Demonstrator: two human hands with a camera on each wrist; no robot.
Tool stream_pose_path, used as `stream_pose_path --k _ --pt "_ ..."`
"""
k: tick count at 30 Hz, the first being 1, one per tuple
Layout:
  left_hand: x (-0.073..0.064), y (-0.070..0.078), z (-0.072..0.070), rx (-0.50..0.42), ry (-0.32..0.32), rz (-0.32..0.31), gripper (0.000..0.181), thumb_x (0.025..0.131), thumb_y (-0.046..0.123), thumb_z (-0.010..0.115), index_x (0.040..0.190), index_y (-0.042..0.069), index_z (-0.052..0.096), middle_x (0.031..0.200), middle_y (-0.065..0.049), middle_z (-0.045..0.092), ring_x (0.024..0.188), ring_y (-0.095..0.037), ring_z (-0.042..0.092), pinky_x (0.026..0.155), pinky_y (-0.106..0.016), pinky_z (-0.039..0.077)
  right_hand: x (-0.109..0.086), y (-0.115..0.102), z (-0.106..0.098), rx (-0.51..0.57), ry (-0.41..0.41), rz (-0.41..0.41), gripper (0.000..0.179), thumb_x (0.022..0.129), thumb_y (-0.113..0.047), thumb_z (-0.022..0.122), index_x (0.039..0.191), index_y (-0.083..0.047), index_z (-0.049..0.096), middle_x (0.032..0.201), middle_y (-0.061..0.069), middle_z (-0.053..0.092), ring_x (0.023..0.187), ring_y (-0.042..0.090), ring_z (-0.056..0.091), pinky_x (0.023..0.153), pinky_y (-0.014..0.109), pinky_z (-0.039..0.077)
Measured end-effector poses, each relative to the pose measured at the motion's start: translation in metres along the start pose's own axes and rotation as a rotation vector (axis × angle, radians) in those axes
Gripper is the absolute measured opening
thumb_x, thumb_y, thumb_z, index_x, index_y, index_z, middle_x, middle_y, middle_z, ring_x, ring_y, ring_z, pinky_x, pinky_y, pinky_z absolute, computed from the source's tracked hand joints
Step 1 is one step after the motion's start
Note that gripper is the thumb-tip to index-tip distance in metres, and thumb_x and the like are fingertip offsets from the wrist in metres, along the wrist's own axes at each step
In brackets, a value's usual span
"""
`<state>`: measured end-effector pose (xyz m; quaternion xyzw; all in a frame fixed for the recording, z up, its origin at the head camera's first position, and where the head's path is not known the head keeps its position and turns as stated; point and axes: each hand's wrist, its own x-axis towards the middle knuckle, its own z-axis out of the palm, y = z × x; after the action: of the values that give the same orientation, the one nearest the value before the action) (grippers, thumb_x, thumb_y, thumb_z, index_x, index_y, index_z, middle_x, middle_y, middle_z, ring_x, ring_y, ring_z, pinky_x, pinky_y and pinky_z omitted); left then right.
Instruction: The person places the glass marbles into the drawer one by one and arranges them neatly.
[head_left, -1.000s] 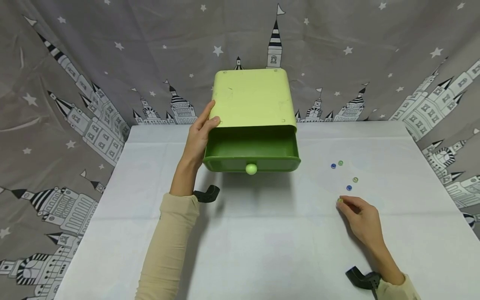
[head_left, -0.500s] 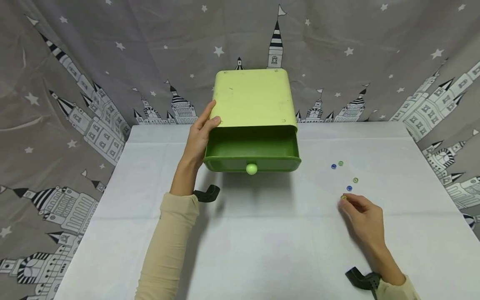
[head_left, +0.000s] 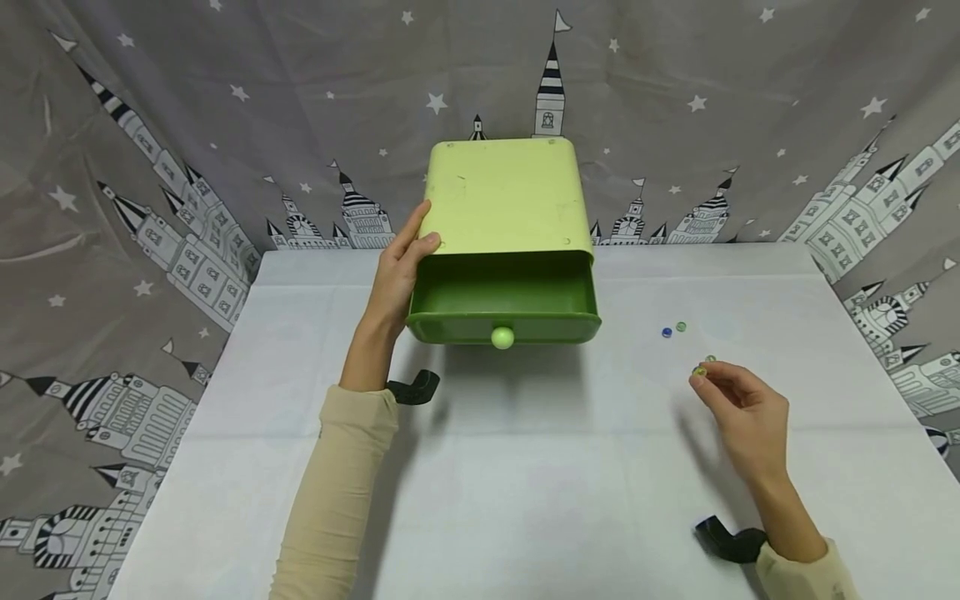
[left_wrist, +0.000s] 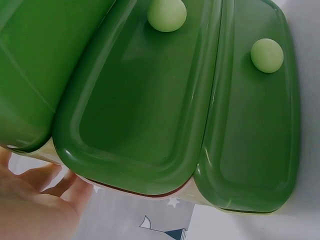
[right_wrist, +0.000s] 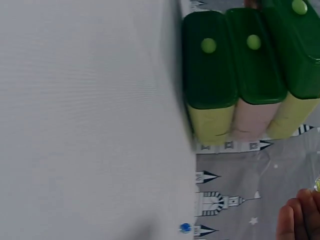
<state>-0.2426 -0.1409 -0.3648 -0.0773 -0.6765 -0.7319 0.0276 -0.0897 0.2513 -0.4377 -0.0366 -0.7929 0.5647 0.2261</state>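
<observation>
A small chest of drawers (head_left: 510, 196) with a yellow-green top stands at the back middle of the table, its top green drawer (head_left: 502, 292) pulled out. The inside of that drawer that shows holds nothing. My left hand (head_left: 393, 279) rests along the chest's left side, fingers fairly straight, thumb near the front top edge. To the right, my right hand (head_left: 750, 417) pinches a small yellow-green glass bead (head_left: 700, 372) between thumb and fingertips, raised off the cloth. Just behind it lies a pale green bead (head_left: 711, 358), partly covered.
Farther back on the table (head_left: 525, 500) lie a blue bead (head_left: 667, 332) and a green bead (head_left: 681, 327), side by side. Below the pulled-out drawer, the left wrist view shows two shut drawers with round knobs (left_wrist: 267, 55). A grey castle-print curtain (head_left: 300, 100) hangs behind.
My right hand has slid the yellow-green bead slightly right and away from me, then lifted it. It now hides the nearer blue bead. My left hand and the chest have stayed put.
</observation>
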Motion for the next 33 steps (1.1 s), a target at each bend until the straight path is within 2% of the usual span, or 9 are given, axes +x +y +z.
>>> stream_pose_path --k 5,13,19,24,33 --pt "0.0 -0.001 0.0 -0.006 -0.005 0.003 0.06 0.098 0.023 0.058 0.154 0.022 0.037 0.159 0.002 0.028 0.143 -0.007 0.026 0.113 -0.027 0.026 0.009 -0.015 0.0 0.046 -0.007 -0.027 0.015 0.085 0.012 0.069 0.1 0.013 0.069 0.087 -0.006 0.071 0.076 0.008 0.066 0.064 0.014 0.051" --pt "0.0 0.0 0.0 0.0 -0.014 0.014 0.06 0.098 0.023 0.057 0.155 0.021 0.036 0.16 0.001 0.027 0.143 -0.008 0.025 0.114 -0.027 0.025 0.022 -0.029 0.001 0.101 -0.009 -0.058 0.015 0.085 0.013 0.068 0.1 0.016 0.068 0.089 -0.001 0.071 0.079 0.01 0.065 0.072 0.014 0.052" --pt "0.0 -0.001 -0.001 0.0 -0.009 0.011 0.06 0.099 0.023 0.058 0.155 0.021 0.037 0.159 0.001 0.028 0.143 -0.008 0.026 0.113 -0.027 0.026 0.025 -0.037 0.012 0.158 -0.043 -0.053 0.016 0.085 0.013 0.069 0.101 0.015 0.069 0.089 0.002 0.072 0.077 0.013 0.065 0.068 0.015 0.052" --pt "0.0 -0.001 0.0 -0.004 -0.009 0.012 0.06 0.099 0.023 0.058 0.154 0.021 0.037 0.159 0.001 0.029 0.143 -0.008 0.026 0.113 -0.026 0.025 0.025 -0.042 0.024 0.219 -0.083 -0.066 0.017 0.084 0.015 0.068 0.101 0.016 0.068 0.092 0.003 0.072 0.083 0.012 0.067 0.074 0.017 0.053" --pt "0.0 -0.001 0.0 0.007 -0.006 -0.001 0.06 0.098 0.025 0.058 0.155 0.023 0.037 0.159 0.002 0.028 0.142 -0.007 0.026 0.113 -0.028 0.026 0.031 -0.065 0.047 0.141 -0.169 -0.179 0.017 0.087 0.01 0.067 0.104 0.011 0.069 0.095 0.0 0.07 0.088 0.01 0.065 0.08 0.019 0.052"
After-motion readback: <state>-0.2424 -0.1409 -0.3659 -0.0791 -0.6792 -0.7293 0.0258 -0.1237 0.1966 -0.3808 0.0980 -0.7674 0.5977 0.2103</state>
